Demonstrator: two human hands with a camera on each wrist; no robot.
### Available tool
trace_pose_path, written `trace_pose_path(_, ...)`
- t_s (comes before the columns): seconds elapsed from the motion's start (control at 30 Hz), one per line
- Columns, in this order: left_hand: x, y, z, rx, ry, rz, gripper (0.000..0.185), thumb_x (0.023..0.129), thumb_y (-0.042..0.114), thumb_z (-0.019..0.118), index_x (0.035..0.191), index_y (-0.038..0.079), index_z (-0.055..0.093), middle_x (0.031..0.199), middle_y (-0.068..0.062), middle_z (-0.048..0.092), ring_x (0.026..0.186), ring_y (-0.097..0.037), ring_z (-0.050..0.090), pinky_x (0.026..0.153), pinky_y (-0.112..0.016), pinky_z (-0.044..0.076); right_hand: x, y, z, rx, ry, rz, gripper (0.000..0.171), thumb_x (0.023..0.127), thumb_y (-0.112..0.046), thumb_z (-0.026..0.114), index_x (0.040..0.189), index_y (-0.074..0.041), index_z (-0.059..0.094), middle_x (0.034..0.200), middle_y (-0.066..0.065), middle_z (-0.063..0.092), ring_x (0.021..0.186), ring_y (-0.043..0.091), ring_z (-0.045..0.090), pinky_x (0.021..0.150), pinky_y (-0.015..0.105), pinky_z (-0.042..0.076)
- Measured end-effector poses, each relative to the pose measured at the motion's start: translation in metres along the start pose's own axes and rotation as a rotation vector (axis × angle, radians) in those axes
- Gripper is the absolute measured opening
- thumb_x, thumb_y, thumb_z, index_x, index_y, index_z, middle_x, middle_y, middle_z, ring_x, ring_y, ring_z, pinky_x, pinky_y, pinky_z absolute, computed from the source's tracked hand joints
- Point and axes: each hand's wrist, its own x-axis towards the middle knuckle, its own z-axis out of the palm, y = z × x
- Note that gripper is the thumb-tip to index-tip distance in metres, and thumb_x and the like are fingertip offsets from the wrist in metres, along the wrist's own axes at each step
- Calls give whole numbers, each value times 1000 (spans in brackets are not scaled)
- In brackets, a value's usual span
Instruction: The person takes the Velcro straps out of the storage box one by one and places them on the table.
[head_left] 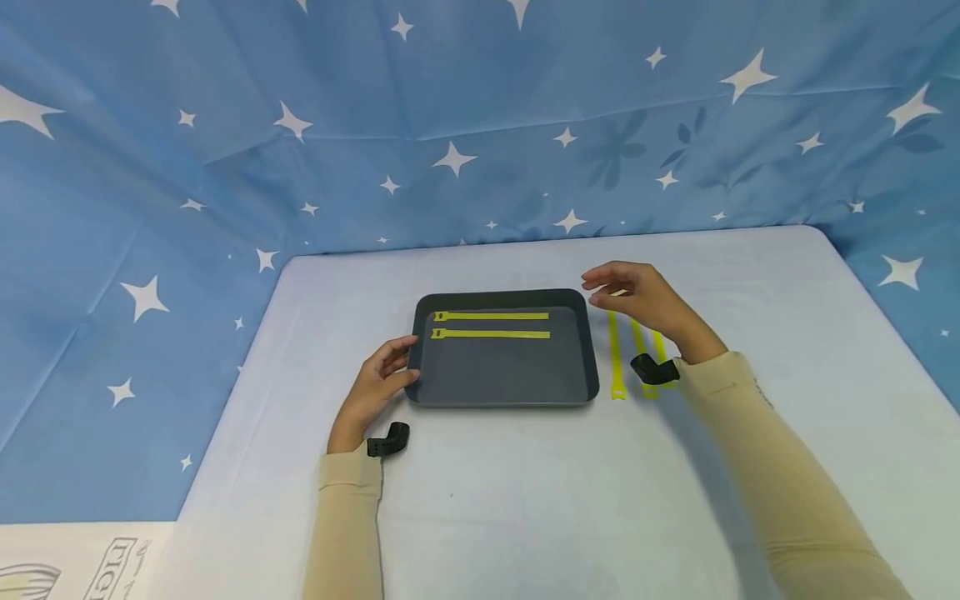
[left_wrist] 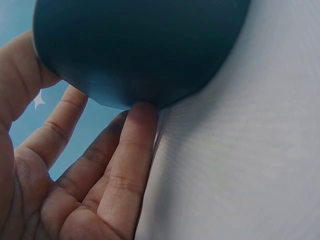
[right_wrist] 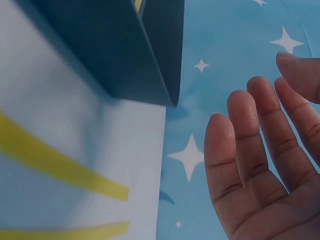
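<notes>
Below my right hand (head_left: 636,293), fingers apart, yellow strips (head_left: 615,354) run front to back; my left hand (head_left: 375,383) holds the tray (head_left: 502,375).

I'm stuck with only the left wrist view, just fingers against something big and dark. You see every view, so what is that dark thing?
Observer: It's a shallow, dark grey tray with rounded corners.
Visitor: Oh, a tray! Is anything lying in it?
Observer: Yes, two yellow straps, lying roughly parallel with a gap between them.
Visitor: And of the person's two hands, I see only one. Is the other holding anything?
Observer: No, the right hand is empty.
</notes>
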Motion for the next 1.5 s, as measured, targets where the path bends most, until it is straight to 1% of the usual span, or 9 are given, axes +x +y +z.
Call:
trace_pose_path(0.13, 0, 0, 1, 4, 0, 2, 60, 102, 2, 65, 160, 0, 47, 164, -24, 45, 148, -41, 46, 104, -23, 46, 5, -2, 7, 31, -15, -5, 38, 104, -3, 70, 140, 9, 64, 136, 26, 68, 105, 7, 67, 90, 20, 53)
trace_pose_path(0.3, 0, -1, 1, -18, -3, 11, 60, 102, 0, 65, 159, -2, 47, 163, -26, 46, 148, -43, 46, 101, -20, 47, 12, -3, 14, 55, -36, -9, 38, 104, -4, 70, 140, 8, 65, 136, 27, 67, 106, 9, 67, 91, 22, 54)
trace_pose_path(0.53, 1, -2, 1, -19, 4, -6, 61, 101, 1, 66, 159, 2, 49, 161, -23, 48, 147, -40, 48, 100, -21, 48, 21, -4, 25, 64, -68, -24, 39, 104, 0, 69, 141, 10, 63, 137, 30, 67, 114, 29, 67, 92, 24, 53)
trace_pose_path(0.7, 1, -2, 1, -14, 5, -16, 60, 101, 2, 66, 159, 3, 50, 162, -22, 49, 147, -40, 48, 107, -32, 48, 27, -4, 33, 75, -88, -15, 40, 104, 0, 69, 142, 9, 63, 137, 30, 66, 115, 34, 66, 91, 27, 54)
trace_pose_path(0.87, 1, -2, 1, -8, 7, -25, 60, 101, 3, 66, 160, 3, 50, 163, -21, 47, 148, -40, 47, 114, -48, 44, 35, -5, 41, 91, -108, -8, 40, 103, -1, 71, 142, 9, 63, 137, 28, 66, 114, 33, 68, 92, 28, 54)
trace_pose_path(0.97, 1, -2, 1, -11, 10, -28, 60, 101, 4, 66, 159, 4, 50, 164, -21, 47, 148, -40, 47, 116, -52, 43, 40, -6, 47, 109, -122, -8, 40, 103, 1, 70, 141, 11, 62, 136, 29, 66, 111, 31, 69, 92, 28, 55)
trace_pose_path(1.17, 0, 0, 0, -10, 9, -23, 61, 101, 3, 66, 160, 3, 49, 164, -21, 47, 148, -41, 47, 113, -47, 45, 47, -8, 60, 128, -149, -3, 39, 102, 1, 70, 139, 12, 63, 134, 31, 65, 107, 27, 69, 91, 29, 56)
trace_pose_path(1.3, 0, 1, 0, -23, 5, -21, 61, 102, 2, 66, 160, 3, 49, 163, -21, 48, 148, -40, 47, 110, -41, 47, 50, -11, 68, 124, -168, -4, 40, 102, 0, 71, 139, 12, 63, 135, 30, 66, 112, 33, 67, 94, 32, 54)
trace_pose_path(1.5, 0, 2, -1, -24, 9, -29, 61, 101, 3, 67, 160, 4, 50, 164, -20, 47, 149, -39, 47, 113, -46, 45, 57, -10, 79, 137, -203, 8, 39, 103, 3, 69, 140, 13, 62, 136, 32, 65, 116, 40, 66, 91, 33, 55)
